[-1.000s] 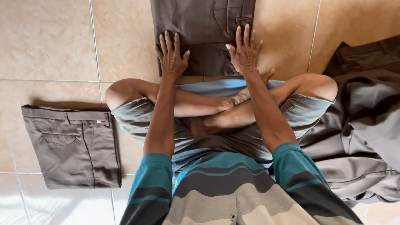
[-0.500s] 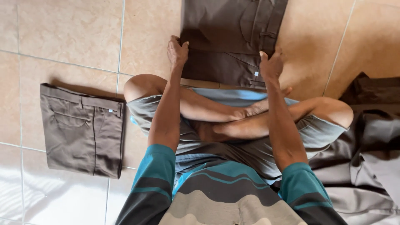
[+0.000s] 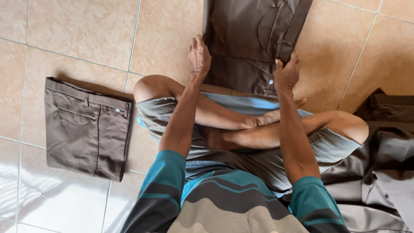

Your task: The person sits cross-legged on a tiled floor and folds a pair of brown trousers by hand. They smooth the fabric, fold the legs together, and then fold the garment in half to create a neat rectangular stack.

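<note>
A folded pair of brown cotton trousers [image 3: 86,127] lies flat on the beige glazed floor tiles [image 3: 86,39] at the left of the frame, well apart from both hands, its waistband along the upper edge. At the right edge a loose heap of dark brown and grey garments [image 3: 384,159] is piled against the person's knee. The person sits cross-legged in grey shorts and a teal-and-grey striped shirt – the bare crossed shins and feet fill the middle of the frame and lie between the body and the cloth being handled, so both arms reach over them.

Open tile shows in the upper left, along the top right corner, and in the glossy lower left; the right side is crowded by the heap.

The dark brown trousers being worked [image 3: 254,39] are spread at the top centre, running off the upper edge, with a back pocket and belt loop showing. The left hand [image 3: 199,56] rests at the cloth's left border, fingers together and curled onto it. The right hand [image 3: 286,74] is closed on the waistband side near a small tag – fingers bent, thumb up. The hands are apart, one at each side of the garment.
</note>
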